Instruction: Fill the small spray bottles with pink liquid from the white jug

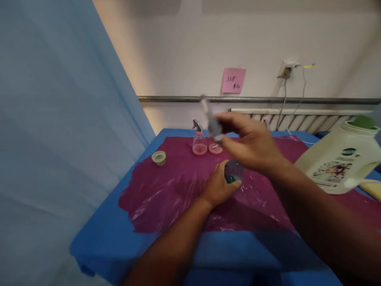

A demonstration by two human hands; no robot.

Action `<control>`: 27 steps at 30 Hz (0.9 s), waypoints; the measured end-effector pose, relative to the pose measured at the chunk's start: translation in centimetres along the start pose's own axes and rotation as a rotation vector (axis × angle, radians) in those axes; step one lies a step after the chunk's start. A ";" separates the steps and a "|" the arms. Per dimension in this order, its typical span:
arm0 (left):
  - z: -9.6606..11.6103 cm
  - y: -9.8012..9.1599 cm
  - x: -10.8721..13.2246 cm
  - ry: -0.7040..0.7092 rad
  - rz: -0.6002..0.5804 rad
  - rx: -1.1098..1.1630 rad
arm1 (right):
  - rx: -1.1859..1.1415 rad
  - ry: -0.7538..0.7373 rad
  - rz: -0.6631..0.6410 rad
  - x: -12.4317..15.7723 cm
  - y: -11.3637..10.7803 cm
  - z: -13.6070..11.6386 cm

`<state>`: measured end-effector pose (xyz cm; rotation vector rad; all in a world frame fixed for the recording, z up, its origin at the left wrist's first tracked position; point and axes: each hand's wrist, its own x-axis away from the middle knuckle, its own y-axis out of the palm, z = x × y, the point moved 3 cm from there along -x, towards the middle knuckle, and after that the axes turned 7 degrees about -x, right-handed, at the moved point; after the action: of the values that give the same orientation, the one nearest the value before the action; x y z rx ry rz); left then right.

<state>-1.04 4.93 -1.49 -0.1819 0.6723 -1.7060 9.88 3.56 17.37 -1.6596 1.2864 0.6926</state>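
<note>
My left hand (219,183) is wrapped around a small clear bottle (233,170) with something teal inside, low over the purple plastic sheet. Above it, my right hand (250,145) grips a grey spray head (213,124), raised and blurred by motion, apart from the bottle. Just beyond my hands stands a clear spray bottle (199,143) with pink liquid and a grey-and-pink trigger head. Another bottle with pink liquid (215,148) is beside it, its upper part hidden behind my right hand.
The purple sheet (166,190) covers much of the blue table (101,234). A pale green cap (159,157) lies at left. To the right is a large cream jug (336,163) with a green top. Behind are a metal rail (178,99) and wall; a blue curtain (59,119) hangs left.
</note>
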 end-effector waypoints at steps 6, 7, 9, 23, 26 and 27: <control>0.5 -0.3 0.7 -0.014 -0.012 -0.039 | -0.140 0.256 0.284 1.1 -8.8 -0.8; 0.5 -0.3 0.7 -0.006 -0.010 -0.038 | -0.148 0.285 0.290 1.5 -9.1 -0.5; 0.5 -0.3 0.7 0.010 0.002 -0.045 | -0.167 0.324 0.284 2.3 -9.1 0.3; 1.7 -0.5 1.0 -0.023 -0.059 -0.070 | -0.106 0.330 0.399 4.7 -9.8 1.0; 1.5 -0.3 1.0 -0.028 -0.060 -0.060 | -0.061 0.302 0.321 4.6 -9.7 0.4; 1.4 -0.3 1.0 -0.024 -0.058 -0.056 | -0.056 0.313 0.281 4.8 -9.4 0.6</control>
<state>-0.88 3.51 -0.41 -0.2634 0.7031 -1.7384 20.33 2.46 16.01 -1.6971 1.7613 0.6545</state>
